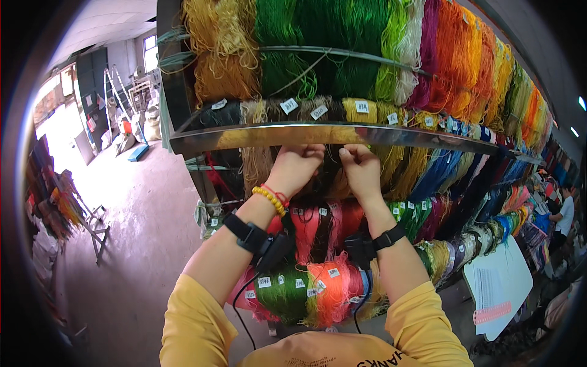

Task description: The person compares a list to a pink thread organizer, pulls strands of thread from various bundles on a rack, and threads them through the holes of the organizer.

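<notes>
My left hand [298, 166] and my right hand [362, 171] are raised side by side just below a shiny metal rail [391, 136]. Dark brown thread hanks [327, 177] hang behind and between them. The left fingers are curled in against these hanks, and part of them is out of sight. On my right hand, thumb and fingertips are pinched together close under the rail. Anything between the fingers of either hand is too fine to make out. Yellow-olive hanks [388, 168] hang to the right of the right hand; tan hanks [252, 168] hang left of the left one.
Green thread hanks [330, 30] and orange ones [455, 49] fill the upper tier. Labelled green bundles [278, 300] lie lower down, by my forearms. A white board with papers [495, 287] stands at right, near another person [564, 214]. A ladder [116, 92] stands far left.
</notes>
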A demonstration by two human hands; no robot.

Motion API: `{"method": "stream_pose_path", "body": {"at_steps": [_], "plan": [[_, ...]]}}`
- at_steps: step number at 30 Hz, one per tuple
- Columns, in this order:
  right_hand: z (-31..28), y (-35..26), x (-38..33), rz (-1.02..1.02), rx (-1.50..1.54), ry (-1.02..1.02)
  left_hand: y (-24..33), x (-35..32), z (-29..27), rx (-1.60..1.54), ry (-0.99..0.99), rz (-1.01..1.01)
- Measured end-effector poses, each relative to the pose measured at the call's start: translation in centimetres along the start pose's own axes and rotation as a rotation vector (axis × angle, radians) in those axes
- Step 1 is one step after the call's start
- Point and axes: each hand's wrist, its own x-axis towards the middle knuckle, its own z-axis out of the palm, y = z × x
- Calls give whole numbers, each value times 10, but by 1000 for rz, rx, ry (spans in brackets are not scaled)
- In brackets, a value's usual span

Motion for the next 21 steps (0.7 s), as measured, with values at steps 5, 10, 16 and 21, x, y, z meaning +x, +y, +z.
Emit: {"method": "stream_pose_path", "body": {"at_steps": [5, 10, 16, 21], "plan": [[-10, -4, -1, 107, 154, -95, -7, 16, 20, -22, 91, 11], [-10, -5, -6, 103, 185, -156, -10, 22, 27, 134, 133, 1], [-15, 6, -6, 140, 312, -92, -23, 15, 23, 56, 251, 21], [-15, 4, -6, 167, 301, -87, -17, 13, 28, 380, 170, 100]]}}
